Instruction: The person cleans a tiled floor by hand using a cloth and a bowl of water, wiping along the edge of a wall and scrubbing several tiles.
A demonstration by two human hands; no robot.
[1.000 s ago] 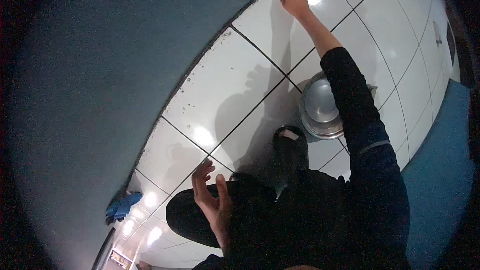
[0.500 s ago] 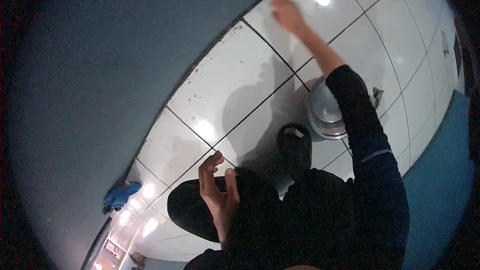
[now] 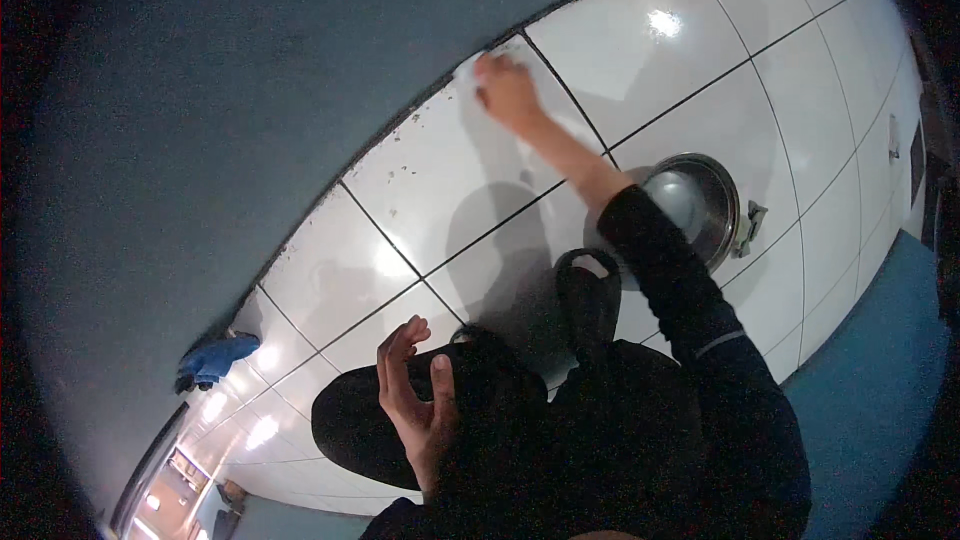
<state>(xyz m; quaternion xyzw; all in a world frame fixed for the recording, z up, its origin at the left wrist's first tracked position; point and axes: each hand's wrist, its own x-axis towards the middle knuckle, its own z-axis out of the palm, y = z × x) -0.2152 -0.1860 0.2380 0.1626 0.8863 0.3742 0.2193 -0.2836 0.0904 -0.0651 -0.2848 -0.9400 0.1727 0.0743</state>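
Fingers (image 3: 490, 70) of the right hand (image 3: 510, 95) are bent inward and bunched at the edge of a white floor tile (image 3: 420, 170), at 12 o'clock in the view. They are blurred, and a whitish patch lies just beyond their tips; whether they grip something thin or only press on the tile cannot be told. That tile stretches from the right hand toward 10 o'clock, along the foot of the grey wall (image 3: 200, 140), with dark specks near its chipped edge.

The left hand (image 3: 415, 415), at about 7 o'clock, has its fingers loosely curved and the thumb well apart from them, with a gap between; nothing shows in its grasp. It is over a black trouser leg (image 3: 350, 425).

A round silver metal bowl (image 3: 722, 195) sits on the tiles between 2 and 3 o'clock, partly hidden by the right sleeve (image 3: 655, 260). A blue cloth (image 3: 220, 358) lies against the wall at 8 o'clock.
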